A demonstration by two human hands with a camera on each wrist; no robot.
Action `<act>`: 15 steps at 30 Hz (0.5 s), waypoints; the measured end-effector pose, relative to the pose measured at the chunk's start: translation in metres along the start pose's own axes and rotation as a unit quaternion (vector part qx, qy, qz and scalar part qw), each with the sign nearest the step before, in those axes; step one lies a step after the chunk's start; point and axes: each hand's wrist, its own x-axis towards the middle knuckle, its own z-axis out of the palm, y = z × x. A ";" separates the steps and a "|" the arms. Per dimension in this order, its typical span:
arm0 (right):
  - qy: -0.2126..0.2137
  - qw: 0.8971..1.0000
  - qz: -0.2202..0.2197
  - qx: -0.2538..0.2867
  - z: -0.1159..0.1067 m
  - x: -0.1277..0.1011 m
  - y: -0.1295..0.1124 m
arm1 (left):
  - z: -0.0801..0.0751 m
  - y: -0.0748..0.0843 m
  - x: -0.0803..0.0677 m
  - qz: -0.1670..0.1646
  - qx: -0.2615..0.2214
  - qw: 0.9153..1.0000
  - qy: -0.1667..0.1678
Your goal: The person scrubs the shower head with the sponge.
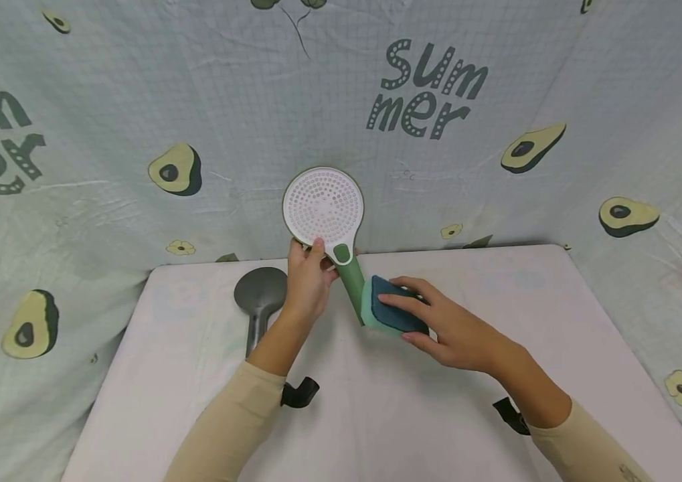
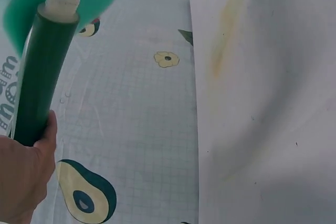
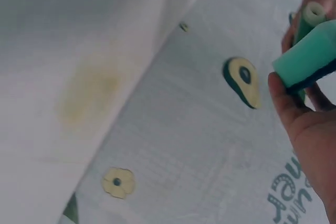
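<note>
Lying beside hands — dark ladle (image 1: 259,294) — on white table (image 1: 413,415).

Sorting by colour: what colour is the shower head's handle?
Dark green handle, clearest in the head view.

The shower head (image 1: 324,209) looks like smooth white plastic, its face dotted with small holes, on a glossy green plastic handle (image 2: 43,85). The sponge (image 1: 390,308) shows soft teal foam under a rougher dark blue scouring layer. The grey spoon (image 1: 260,298) looks matt. The backdrop (image 1: 497,80) is thin printed cloth, creased; the table (image 1: 389,415) is smooth, matt white.
</note>
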 end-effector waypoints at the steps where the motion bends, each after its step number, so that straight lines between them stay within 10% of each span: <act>1: -0.004 1.000 -0.003 0.007 0.003 -0.004 0.001 | -0.001 0.000 0.000 -0.002 0.004 1.000 0.000; 15: 0.082 0.989 -0.098 -0.081 0.015 -0.010 0.006 | 0.001 0.008 0.007 0.008 0.040 0.999 0.032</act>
